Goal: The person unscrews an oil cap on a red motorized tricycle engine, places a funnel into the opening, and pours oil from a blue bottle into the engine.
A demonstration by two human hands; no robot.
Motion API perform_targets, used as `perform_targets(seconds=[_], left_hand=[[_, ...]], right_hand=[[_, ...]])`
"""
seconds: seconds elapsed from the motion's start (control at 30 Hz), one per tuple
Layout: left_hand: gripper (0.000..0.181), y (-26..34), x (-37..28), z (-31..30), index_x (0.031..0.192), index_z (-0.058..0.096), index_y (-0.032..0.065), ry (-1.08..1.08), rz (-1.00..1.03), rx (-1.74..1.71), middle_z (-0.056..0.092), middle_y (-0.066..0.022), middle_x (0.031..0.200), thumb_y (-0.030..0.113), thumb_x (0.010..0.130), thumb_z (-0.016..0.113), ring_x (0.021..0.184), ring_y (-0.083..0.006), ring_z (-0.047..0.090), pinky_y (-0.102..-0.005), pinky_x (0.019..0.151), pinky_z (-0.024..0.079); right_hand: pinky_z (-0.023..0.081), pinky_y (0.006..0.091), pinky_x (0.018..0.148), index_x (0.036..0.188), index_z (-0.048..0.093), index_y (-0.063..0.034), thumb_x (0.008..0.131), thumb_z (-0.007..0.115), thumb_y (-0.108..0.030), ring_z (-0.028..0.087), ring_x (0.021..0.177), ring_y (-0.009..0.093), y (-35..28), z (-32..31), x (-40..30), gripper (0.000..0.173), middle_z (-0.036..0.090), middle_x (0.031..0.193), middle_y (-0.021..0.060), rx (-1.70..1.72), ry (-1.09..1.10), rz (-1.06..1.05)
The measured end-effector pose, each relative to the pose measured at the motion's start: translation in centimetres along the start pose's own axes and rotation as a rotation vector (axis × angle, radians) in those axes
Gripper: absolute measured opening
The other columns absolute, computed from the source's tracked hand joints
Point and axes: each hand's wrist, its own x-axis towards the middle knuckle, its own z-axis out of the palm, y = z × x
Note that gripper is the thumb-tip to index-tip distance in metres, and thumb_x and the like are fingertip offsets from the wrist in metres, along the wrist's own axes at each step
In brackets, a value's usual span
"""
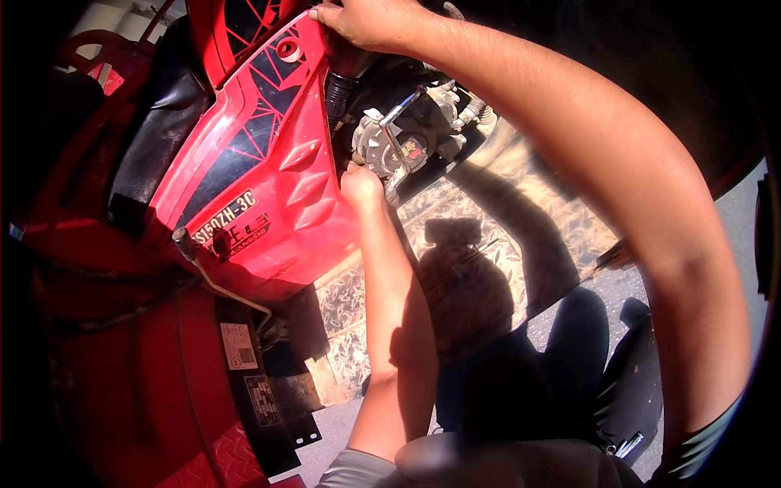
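My right hand is at the upper edge of a red plastic side panel, its thumb resting on the panel's corner; the other fingers are cut off by the picture's top rim. Farther down, my left hand reaches behind the panel's right edge, beside an engine. Its fingertips are mostly hidden, so whether it grips anything does not show. A metal kick-start lever crosses the engine cover. A ribbed black rubber hose runs down between panel and engine.
A black seat lies left of the panel. A lever with a dark knob rises at lower left, near a red body panel. Diamond-plate metal flooring lies below the engine, partly shadowed. Small metal tools show at lower right.
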Motion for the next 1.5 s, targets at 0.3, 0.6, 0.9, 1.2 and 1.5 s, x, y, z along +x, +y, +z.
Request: perform_targets(seconds=[0.3, 0.6, 0.9, 1.2, 1.5], left_hand=[[0.031, 3.5, -8.4, -5.0, 0.117, 0.065, -0.0019, -0.241, 0.287, -0.012, 0.071, -0.0109, 0.110, 0.023, 0.106, 0.052, 0.097, -0.0196, 0.067, -0.0332, 0.088, 0.052], [0.019, 6.7, -11.8, -7.5, 0.110, 0.069, -0.0022, -0.239, 0.677, 0.053, 0.070, -0.0040, 0.097, 0.015, 0.103, 0.063, 0.089, -0.0099, 0.061, -0.0267, 0.082, 0.050], [0.016, 11.5, -25.8, -9.4, 0.096, 0.070, -0.0025, -0.478, 0.472, -0.160, 0.072, -0.0048, 0.095, 0.011, 0.102, 0.063, 0.089, -0.0104, 0.061, -0.0242, 0.083, 0.048], [0.018, 12.4, -41.6, 0.6, 0.086, 0.062, 0.0009, -1.653, 0.975, -0.101, 0.062, -0.0159, 0.084, 0.016, 0.092, 0.071, 0.079, -0.0384, 0.065, -0.0461, 0.068, 0.051], [0.057, -1.1, -55.5, 9.9, 0.129, 0.055, -0.0051, -1.899, 1.181, 0.489, 0.061, -0.0227, 0.128, 0.027, 0.087, 0.078, 0.118, -0.0419, 0.062, -0.0483, 0.102, 0.051]], right_hand=[[0.057, 0.0446, 0.087, 0.099, 0.078, -0.0068, 0.090, 0.067, -0.031, 0.073, 0.095, 0.035, -0.4, -2.5, -0.1, 0.028, 0.076, 0.095, 0.0184, 0.059, -0.137, 0.137], [0.058, 0.0390, 0.091, 0.125, 0.068, 0.0015, 0.085, 0.072, -0.025, 0.075, 0.099, 0.030, 0.1, -5.7, -6.8, 0.047, 0.077, 0.101, 0.0157, 0.037, 0.031, 0.241], [0.053, 0.0339, 0.071, 0.107, 0.070, 0.0000, 0.092, 0.073, -0.023, 0.067, 0.080, 0.023, -8.6, -28.7, -22.3, 0.028, 0.074, 0.093, 0.0149, 0.131, -0.278, 0.382], [0.055, 0.0504, 0.090, 0.129, 0.067, -0.0069, 0.096, 0.062, -0.058, 0.070, 0.102, 0.044, 1.0, -43.8, -49.5, 0.061, 0.075, 0.104, 0.0226, -0.934, -0.816, 1.253], [0.058, 0.0488, 0.075, 0.104, 0.064, 0.0026, 0.100, 0.057, -0.044, 0.073, 0.085, 0.040, 2.2, -42.5, -60.1, 0.047, 0.073, 0.087, 0.0224, -0.964, -1.008, 0.970]])
